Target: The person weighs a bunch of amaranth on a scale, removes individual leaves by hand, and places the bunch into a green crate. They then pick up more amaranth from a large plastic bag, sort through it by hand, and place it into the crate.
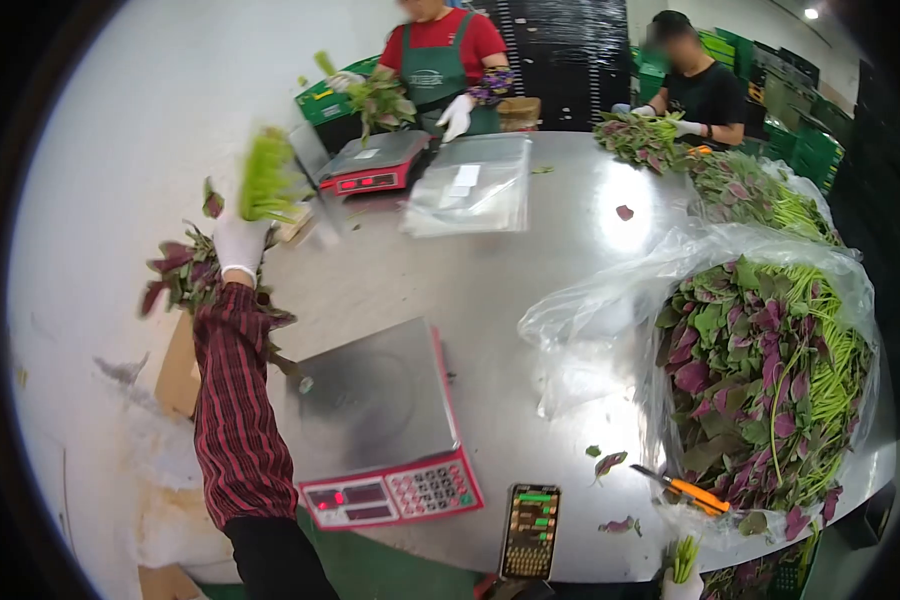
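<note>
My left hand (240, 243), in a white glove, is closed round a bunch of red amaranth (267, 180) at the table's left edge. Its green stems point up, blurred by motion, and its purple leaves hang below the hand. At the bottom edge, my right hand (682, 588), gloved too, grips a small bundle of green stems (684, 560); most of that hand is cut off. Between my arms stands a red scale (375, 400) with a bare metal plate and a lit display. A phone (531, 532) and an orange utility knife (695, 494) lie near the front edge.
An opened plastic bag (590, 300) surrounds a large heap of amaranth (750, 370) on the right. Across the steel table (510, 275), one co-worker holds greens by a second scale (375, 165) and flat plastic bags (470, 190). Another handles leaves (640, 140) at the far right.
</note>
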{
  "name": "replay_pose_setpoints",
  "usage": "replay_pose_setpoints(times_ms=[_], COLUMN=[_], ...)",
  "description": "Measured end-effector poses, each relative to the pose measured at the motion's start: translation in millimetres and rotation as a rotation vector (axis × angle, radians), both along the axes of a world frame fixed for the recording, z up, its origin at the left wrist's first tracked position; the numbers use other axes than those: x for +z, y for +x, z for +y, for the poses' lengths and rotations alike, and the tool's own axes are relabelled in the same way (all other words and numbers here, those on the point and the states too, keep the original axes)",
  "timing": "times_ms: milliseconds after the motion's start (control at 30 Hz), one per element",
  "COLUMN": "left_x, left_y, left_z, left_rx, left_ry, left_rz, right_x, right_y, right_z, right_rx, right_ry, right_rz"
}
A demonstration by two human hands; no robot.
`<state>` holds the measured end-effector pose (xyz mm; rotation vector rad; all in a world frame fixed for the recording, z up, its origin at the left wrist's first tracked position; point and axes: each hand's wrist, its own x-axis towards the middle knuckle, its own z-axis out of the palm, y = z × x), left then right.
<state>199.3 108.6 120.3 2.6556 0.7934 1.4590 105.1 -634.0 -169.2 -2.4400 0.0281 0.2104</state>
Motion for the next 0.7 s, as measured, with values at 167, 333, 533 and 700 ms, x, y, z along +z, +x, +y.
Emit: replay_pose_setpoints(times_ms=[167, 333, 533, 700], left_x=[-61.8, -152.3, -252.3, -234.9], left_y=[106.2, 176.9, 204.5, 198.4], left_z=[7.1, 43.0, 51.4, 74.9], left_rx=[0.114, 0.025, -0.194, -0.48], left_ry=[0.285, 0.075, -0.49, -0.487], left_rz=[0.608, 0.627, 1.107, 0.831], right_x=[11.5, 10.3, 0.0, -5.1], right_y=[-2.1, -3.7, -6.2, -5.8], right_z=[-5.0, -2.2, 5.4, 3.3], right_rx=[-0.034, -0.118, -0.197, -0.186], right_ry=[-0.047, -0.072, -0.044, -0.013], right_rz=[0.176, 0.293, 0.323, 0.29])
